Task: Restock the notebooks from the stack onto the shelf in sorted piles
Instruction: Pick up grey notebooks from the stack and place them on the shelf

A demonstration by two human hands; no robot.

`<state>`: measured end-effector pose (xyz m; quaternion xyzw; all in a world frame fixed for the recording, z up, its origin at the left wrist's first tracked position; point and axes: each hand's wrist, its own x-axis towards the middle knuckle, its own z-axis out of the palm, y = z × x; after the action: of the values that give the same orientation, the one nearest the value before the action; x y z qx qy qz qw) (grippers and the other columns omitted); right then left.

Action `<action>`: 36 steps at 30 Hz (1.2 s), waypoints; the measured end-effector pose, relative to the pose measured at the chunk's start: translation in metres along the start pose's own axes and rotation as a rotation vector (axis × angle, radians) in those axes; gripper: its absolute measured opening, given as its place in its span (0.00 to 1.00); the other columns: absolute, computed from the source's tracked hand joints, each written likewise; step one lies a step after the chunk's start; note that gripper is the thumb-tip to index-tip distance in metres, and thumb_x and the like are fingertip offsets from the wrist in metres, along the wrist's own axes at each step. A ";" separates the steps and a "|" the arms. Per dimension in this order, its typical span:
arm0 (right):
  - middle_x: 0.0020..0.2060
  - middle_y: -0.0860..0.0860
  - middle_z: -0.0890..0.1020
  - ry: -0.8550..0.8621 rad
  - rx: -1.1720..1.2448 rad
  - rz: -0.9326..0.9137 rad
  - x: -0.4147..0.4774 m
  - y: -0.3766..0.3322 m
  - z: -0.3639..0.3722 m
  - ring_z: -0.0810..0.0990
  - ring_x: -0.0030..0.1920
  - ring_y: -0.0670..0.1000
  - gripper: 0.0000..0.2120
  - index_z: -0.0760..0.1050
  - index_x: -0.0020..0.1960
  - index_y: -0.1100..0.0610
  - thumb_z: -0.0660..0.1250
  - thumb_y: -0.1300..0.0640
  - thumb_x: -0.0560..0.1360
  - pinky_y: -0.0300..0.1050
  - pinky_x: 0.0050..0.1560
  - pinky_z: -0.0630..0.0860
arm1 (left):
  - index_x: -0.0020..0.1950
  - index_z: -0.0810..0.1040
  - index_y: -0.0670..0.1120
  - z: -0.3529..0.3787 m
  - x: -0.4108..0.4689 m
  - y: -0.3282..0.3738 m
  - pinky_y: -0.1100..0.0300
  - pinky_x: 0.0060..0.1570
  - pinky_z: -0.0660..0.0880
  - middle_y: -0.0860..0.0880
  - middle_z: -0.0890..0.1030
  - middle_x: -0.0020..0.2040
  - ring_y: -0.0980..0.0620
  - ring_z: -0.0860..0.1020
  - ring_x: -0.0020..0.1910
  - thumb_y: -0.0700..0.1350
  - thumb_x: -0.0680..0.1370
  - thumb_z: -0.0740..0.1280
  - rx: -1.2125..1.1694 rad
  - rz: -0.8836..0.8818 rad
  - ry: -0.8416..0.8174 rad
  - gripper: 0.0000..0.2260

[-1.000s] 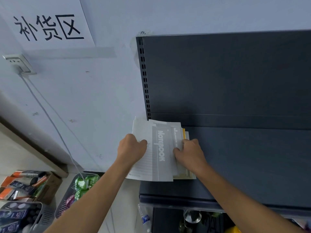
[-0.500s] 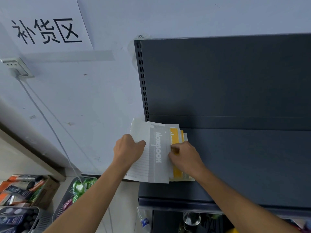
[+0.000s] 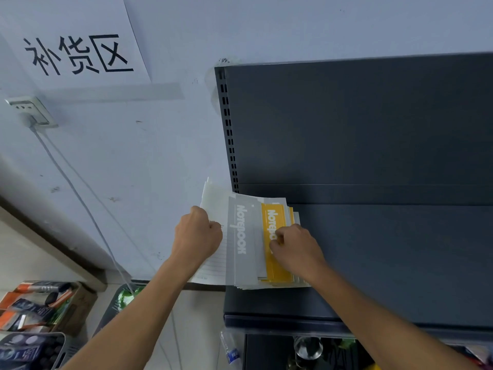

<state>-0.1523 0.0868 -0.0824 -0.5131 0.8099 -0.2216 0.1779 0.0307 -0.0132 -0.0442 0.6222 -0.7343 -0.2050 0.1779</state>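
A stack of thin notebooks lies at the left end of the dark shelf (image 3: 386, 263), partly hanging over its left edge. The grey notebooks (image 3: 241, 236) on top are fanned out to the left, and my left hand (image 3: 197, 236) grips their left side with curled fingers. A yellow notebook (image 3: 274, 265) printed "Notebook" shows beneath them. On that yellow cover sits my right hand (image 3: 293, 249), its fingers curled and pinching at the edge of the stack. More yellow and grey edges (image 3: 294, 217) peek out at the stack's right side.
The shelf's dark back panel (image 3: 360, 124) rises behind the stack. Left of the shelf is a pale wall with a paper sign (image 3: 77, 52), a socket (image 3: 29, 110) and cable. Baskets and a box of goods (image 3: 34, 311) stand on the floor below left.
The grey notebooks have been drawn leftwards by my left hand, which uncovered the yellow notebook more and more. My right hand shifted slightly right onto that yellow cover.
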 end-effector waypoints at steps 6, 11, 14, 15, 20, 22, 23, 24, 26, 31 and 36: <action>0.47 0.54 0.82 0.014 0.046 0.016 -0.002 -0.003 -0.002 0.82 0.43 0.52 0.12 0.82 0.51 0.60 0.63 0.54 0.79 0.53 0.46 0.83 | 0.40 0.59 0.47 0.001 -0.002 0.005 0.59 0.28 0.64 0.45 0.72 0.40 0.51 0.68 0.33 0.39 0.79 0.61 -0.014 0.029 -0.035 0.12; 0.49 0.55 0.82 0.021 0.072 0.025 -0.003 -0.003 -0.001 0.82 0.46 0.53 0.12 0.81 0.53 0.61 0.64 0.54 0.79 0.53 0.48 0.82 | 0.41 0.60 0.46 -0.001 -0.003 0.006 0.57 0.26 0.64 0.45 0.72 0.34 0.50 0.69 0.30 0.37 0.79 0.59 -0.016 0.030 0.030 0.11; 0.50 0.55 0.83 0.018 0.089 0.034 -0.001 -0.002 -0.001 0.82 0.48 0.54 0.12 0.81 0.55 0.60 0.64 0.54 0.79 0.53 0.49 0.82 | 0.41 0.61 0.46 -0.006 -0.003 0.008 0.57 0.25 0.64 0.46 0.72 0.33 0.50 0.69 0.29 0.37 0.79 0.59 0.003 0.042 0.054 0.10; 0.51 0.55 0.83 0.014 0.095 0.043 0.000 -0.003 -0.001 0.82 0.49 0.54 0.13 0.80 0.56 0.60 0.64 0.53 0.79 0.53 0.50 0.82 | 0.42 0.61 0.45 -0.007 -0.004 0.010 0.56 0.25 0.65 0.45 0.72 0.33 0.49 0.70 0.29 0.37 0.79 0.59 0.020 0.057 0.067 0.09; 0.53 0.56 0.83 -0.014 0.154 0.107 0.002 -0.003 -0.005 0.83 0.51 0.55 0.18 0.78 0.62 0.60 0.62 0.49 0.80 0.54 0.52 0.82 | 0.47 0.63 0.44 -0.011 -0.008 0.020 0.56 0.25 0.66 0.45 0.75 0.33 0.46 0.74 0.30 0.40 0.79 0.59 0.075 0.175 0.142 0.05; 0.50 0.50 0.83 -0.025 0.237 0.146 0.002 -0.004 -0.010 0.82 0.48 0.50 0.21 0.76 0.62 0.55 0.58 0.41 0.81 0.50 0.50 0.80 | 0.50 0.65 0.43 -0.017 -0.002 0.025 0.53 0.30 0.72 0.46 0.76 0.38 0.47 0.76 0.35 0.44 0.80 0.60 -0.054 0.118 0.030 0.06; 0.50 0.49 0.82 -0.019 0.301 0.173 0.002 -0.005 -0.013 0.81 0.48 0.49 0.23 0.76 0.61 0.54 0.57 0.37 0.80 0.49 0.50 0.79 | 0.53 0.67 0.42 -0.019 0.002 0.028 0.51 0.35 0.76 0.46 0.77 0.43 0.47 0.77 0.39 0.46 0.80 0.61 -0.138 0.075 -0.054 0.08; 0.51 0.48 0.81 -0.008 0.387 0.200 0.002 -0.005 -0.017 0.80 0.49 0.48 0.25 0.76 0.60 0.54 0.56 0.35 0.79 0.49 0.50 0.78 | 0.56 0.70 0.42 -0.019 0.004 0.031 0.50 0.40 0.79 0.45 0.78 0.47 0.47 0.79 0.43 0.47 0.80 0.62 -0.229 0.044 -0.131 0.10; 0.53 0.48 0.82 0.026 0.586 0.249 -0.001 -0.006 -0.026 0.81 0.51 0.48 0.26 0.75 0.61 0.54 0.60 0.33 0.77 0.48 0.50 0.79 | 0.61 0.73 0.43 -0.012 0.006 0.036 0.46 0.48 0.81 0.46 0.80 0.54 0.46 0.81 0.49 0.49 0.80 0.64 -0.384 0.025 -0.225 0.13; 0.50 0.48 0.83 0.203 0.567 0.314 -0.016 0.008 -0.052 0.83 0.50 0.51 0.17 0.77 0.57 0.54 0.72 0.44 0.75 0.51 0.48 0.82 | 0.68 0.70 0.48 0.022 -0.004 0.057 0.52 0.49 0.80 0.50 0.79 0.59 0.49 0.79 0.53 0.51 0.81 0.65 -0.391 0.161 -0.303 0.17; 0.43 0.49 0.86 0.253 0.652 0.431 -0.041 0.049 -0.074 0.85 0.43 0.50 0.11 0.79 0.49 0.54 0.75 0.49 0.74 0.50 0.44 0.85 | 0.64 0.68 0.50 0.055 -0.024 0.090 0.67 0.35 0.68 0.55 0.75 0.54 0.59 0.74 0.44 0.52 0.80 0.68 -0.354 0.276 -0.311 0.16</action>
<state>-0.2106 0.1552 -0.0441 -0.2170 0.8017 -0.4857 0.2726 -0.0695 0.0272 -0.0442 0.4366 -0.7833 -0.3972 0.1951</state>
